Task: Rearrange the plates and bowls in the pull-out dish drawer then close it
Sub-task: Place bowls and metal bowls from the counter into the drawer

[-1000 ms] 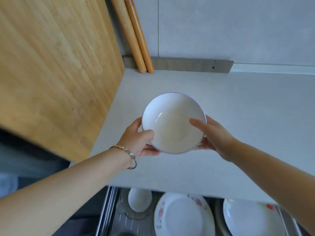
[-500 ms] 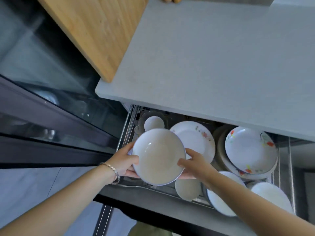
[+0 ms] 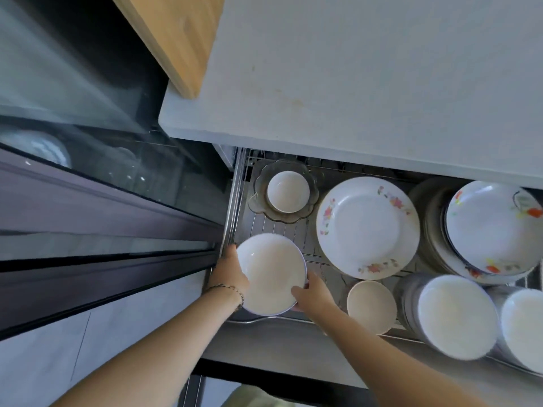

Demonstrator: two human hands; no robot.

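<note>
Head view. The pull-out dish drawer (image 3: 235, 207) stands open beneath the grey desk (image 3: 367, 77), its wire rack exposed. A white bowl (image 3: 271, 273) is held over the front-left corner of the drawer, opening upward and slightly tilted. The left hand (image 3: 230, 274) grips the bowl's left rim, fingers curled under the outside wall and thumb along the edge; a thin bracelet (image 3: 232, 290) circles that wrist. The right hand (image 3: 311, 293) clasps the bowl's lower right rim, fingers wrapped beneath it. Whether the bowl's base touches the rack cannot be told.

At the drawer's rear-left sits a scalloped glass dish (image 3: 260, 198) with a small white bowl (image 3: 288, 191) resting inside it. To its right lies a large floral plate (image 3: 367, 227), and further right a stack of plates topped by a flower-printed plate (image 3: 493, 227), partly under the desk's front edge. Along the front row, just right of the right hand, sits a cream bowl (image 3: 371, 306); beside it a stack of white bowls (image 3: 457, 315), and another white bowl stack (image 3: 526, 330) cut by the frame's right edge.

A wooden cutting board (image 3: 173, 33) overhangs the desk's left end. Dark glass-fronted appliances (image 3: 97, 160) fill the left side.
</note>
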